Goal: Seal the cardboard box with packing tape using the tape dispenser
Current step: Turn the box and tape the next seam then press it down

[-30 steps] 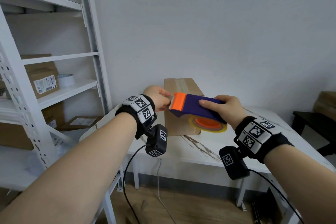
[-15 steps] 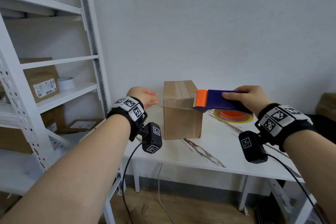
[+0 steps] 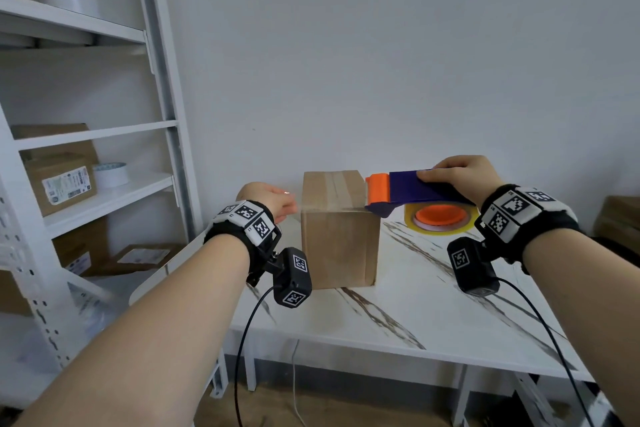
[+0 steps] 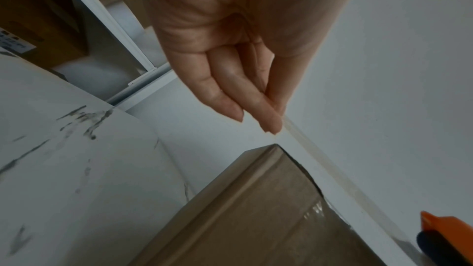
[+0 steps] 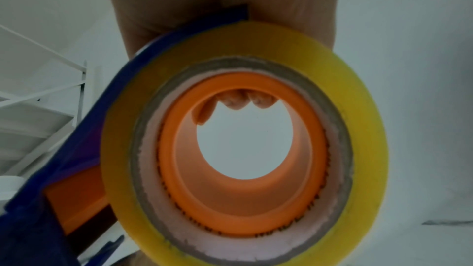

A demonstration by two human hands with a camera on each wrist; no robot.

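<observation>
A brown cardboard box (image 3: 339, 246) stands on the white marbled table (image 3: 398, 315), with older tape along its top seam. My right hand (image 3: 437, 175) grips the blue and orange tape dispenser (image 3: 412, 188) from above, just right of the box's top edge. Its yellow tape roll (image 3: 439, 222) hangs below and fills the right wrist view (image 5: 358, 128). My left hand (image 3: 291, 206) hovers left of the box, and its fingers (image 4: 268, 122) pinch the end of a clear tape strip (image 4: 332, 171). The strip runs taut over the box top (image 4: 256, 219) to the dispenser (image 4: 445, 236).
A white metal shelf unit (image 3: 166, 135) stands to the left of the table, holding labelled cardboard boxes (image 3: 59, 180) and white tape rolls (image 3: 110, 174). The white wall is close behind the box. A dark stool (image 3: 620, 246) sits at the far right.
My hands have drawn apart. The right one carried the dispenser to the right of the box, the left one moved left, and tape now spans the box top.
</observation>
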